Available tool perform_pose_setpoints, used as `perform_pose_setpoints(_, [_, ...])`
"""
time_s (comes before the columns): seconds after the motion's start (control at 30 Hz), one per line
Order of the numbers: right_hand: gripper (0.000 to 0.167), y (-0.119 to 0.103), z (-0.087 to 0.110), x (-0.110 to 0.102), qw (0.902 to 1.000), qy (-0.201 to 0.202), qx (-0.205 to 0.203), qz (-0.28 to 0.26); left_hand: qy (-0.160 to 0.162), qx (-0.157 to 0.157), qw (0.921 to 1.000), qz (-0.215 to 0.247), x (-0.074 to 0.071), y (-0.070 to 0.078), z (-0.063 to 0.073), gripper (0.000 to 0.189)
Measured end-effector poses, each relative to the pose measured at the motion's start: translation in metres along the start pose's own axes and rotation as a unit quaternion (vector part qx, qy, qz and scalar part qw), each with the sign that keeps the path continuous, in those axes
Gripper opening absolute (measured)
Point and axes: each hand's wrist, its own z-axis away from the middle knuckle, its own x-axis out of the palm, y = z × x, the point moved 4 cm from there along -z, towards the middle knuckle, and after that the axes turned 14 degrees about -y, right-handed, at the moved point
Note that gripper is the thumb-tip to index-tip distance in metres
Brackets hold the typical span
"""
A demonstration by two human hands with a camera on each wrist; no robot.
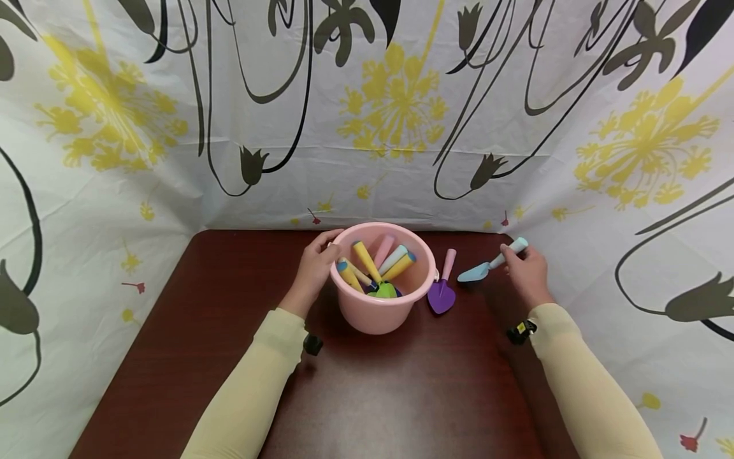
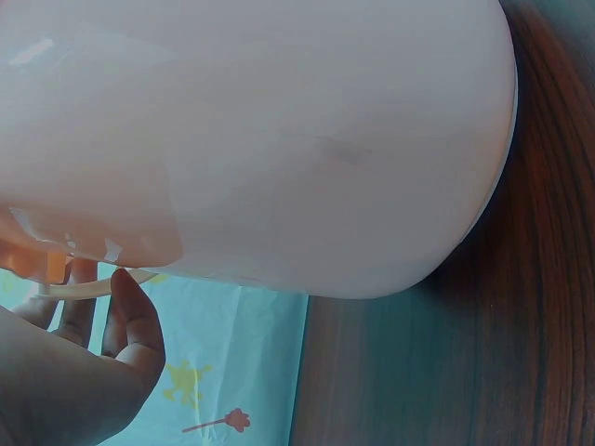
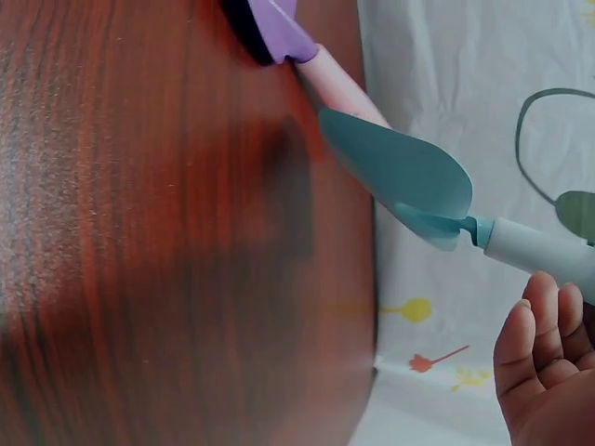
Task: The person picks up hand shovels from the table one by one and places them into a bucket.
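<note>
A pink bucket stands upright on the table, filling most of the left wrist view as a pale wall. At its left rim my left hand grips the edge, with the thumb outside in the left wrist view. My right hand holds a light blue trowel by its pale handle, tilted above the table; its blade shows in the right wrist view. Between bucket and right hand lies a purple shovel with a pink handle.
Inside the bucket several garden tools stand with yellow, pink and light blue handles, and a green head shows among them. The dark wooden table ends at the back against a patterned curtain.
</note>
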Motion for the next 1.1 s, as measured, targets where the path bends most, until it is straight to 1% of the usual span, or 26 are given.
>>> perform_pose_setpoints(0.07, [0.051,-0.005,0.002,-0.002,1.0000,0.004,-0.006,0.003,0.001,-0.001,1.0000,-0.002,0.000,0.000,0.000,0.039])
perform_pose_setpoints(0.27, [0.057,-0.023,0.006,-0.008,0.9998,-0.006,-0.019,0.005,-0.002,-0.002,1.0000,-0.004,0.000,0.000,0.000,0.039])
perform_pose_setpoints(0.4, [0.053,-0.038,0.009,-0.011,0.9996,-0.013,-0.027,-0.002,-0.003,-0.005,1.0000,-0.006,0.000,-0.001,0.000,0.039])
perform_pose_setpoints(0.47, [0.051,-0.045,0.010,-0.013,0.9994,-0.012,-0.033,-0.007,-0.003,-0.006,1.0000,-0.007,0.001,-0.002,-0.001,0.039])
perform_pose_setpoints(0.7, [0.053,-0.076,0.013,-0.019,0.9974,-0.011,-0.059,-0.041,-0.004,-0.007,0.9999,-0.007,0.001,-0.001,0.000,0.040])
perform_pose_setpoints(0.87, [0.049,-0.098,0.015,-0.021,0.9948,-0.014,-0.080,-0.063,-0.004,-0.007,0.9999,-0.007,0.001,0.000,0.000,0.040])
perform_pose_setpoints(1.03, [0.042,-0.119,0.018,-0.022,0.9932,-0.008,-0.099,-0.061,-0.005,-0.009,0.9999,-0.009,0.001,0.000,0.000,0.040])
perform_pose_setpoints(1.1, [0.039,-0.129,0.019,-0.022,0.9916,-0.008,-0.108,-0.070,-0.005,-0.010,0.9999,-0.010,0.000,-0.001,0.000,0.040])
